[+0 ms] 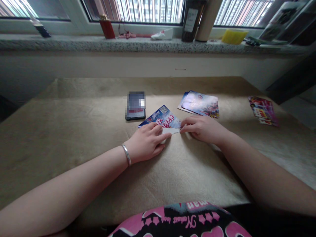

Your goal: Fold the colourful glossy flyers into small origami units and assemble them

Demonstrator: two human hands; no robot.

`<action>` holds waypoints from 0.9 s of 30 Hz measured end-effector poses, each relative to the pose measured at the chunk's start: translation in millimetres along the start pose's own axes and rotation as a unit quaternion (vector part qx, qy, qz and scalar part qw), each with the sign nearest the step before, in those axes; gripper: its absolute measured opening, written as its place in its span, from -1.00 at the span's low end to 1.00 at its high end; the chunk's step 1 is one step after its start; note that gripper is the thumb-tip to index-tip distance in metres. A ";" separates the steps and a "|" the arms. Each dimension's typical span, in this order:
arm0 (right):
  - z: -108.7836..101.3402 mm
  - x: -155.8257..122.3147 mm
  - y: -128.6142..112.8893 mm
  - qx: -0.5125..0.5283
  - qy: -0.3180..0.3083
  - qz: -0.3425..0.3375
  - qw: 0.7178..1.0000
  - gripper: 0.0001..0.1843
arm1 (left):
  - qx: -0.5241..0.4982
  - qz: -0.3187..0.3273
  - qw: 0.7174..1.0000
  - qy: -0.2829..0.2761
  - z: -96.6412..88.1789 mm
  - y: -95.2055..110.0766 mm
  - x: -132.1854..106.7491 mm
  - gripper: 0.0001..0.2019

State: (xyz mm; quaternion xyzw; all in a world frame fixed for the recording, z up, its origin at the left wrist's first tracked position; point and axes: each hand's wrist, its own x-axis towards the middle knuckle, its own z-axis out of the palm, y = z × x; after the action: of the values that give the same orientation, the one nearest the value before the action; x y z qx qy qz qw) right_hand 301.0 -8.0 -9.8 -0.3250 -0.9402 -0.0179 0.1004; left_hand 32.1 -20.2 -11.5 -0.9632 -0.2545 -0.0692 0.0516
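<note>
A blue printed leaflet [161, 119] with red lettering and a QR code lies on the tan table [74, 131], partly folded. My left hand [147, 142], with a silver bracelet on its wrist, presses its curled fingers down on the leaflet's near left part. Pinching the folded white edge, my right hand [202, 128] rests at the leaflet's right side. Both hands touch the paper and almost meet at the fold.
A dark phone [135, 106] lies just behind the leaflet. A small stack of blue leaflets [200, 104] sits at the back right, a red-pink flyer [263, 110] farther right. The stone windowsill [138, 44] carries a red cup [107, 28], a dark bottle [191, 19] and a yellow box [233, 36].
</note>
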 end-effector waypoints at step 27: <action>-10.4 -10.5 17.2 -0.022 -0.028 0.033 0.999 -0.57 | -0.010 -0.004 1.000 0.000 3.1 -1.3 -0.4 -0.65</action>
State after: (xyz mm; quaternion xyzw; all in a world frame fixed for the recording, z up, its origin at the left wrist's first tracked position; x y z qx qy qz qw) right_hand 321.5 -1.9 -2.3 -0.3584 -0.9308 -0.0265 0.0670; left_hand 31.4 -18.9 -14.6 -0.9627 -0.2573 -0.0722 0.0418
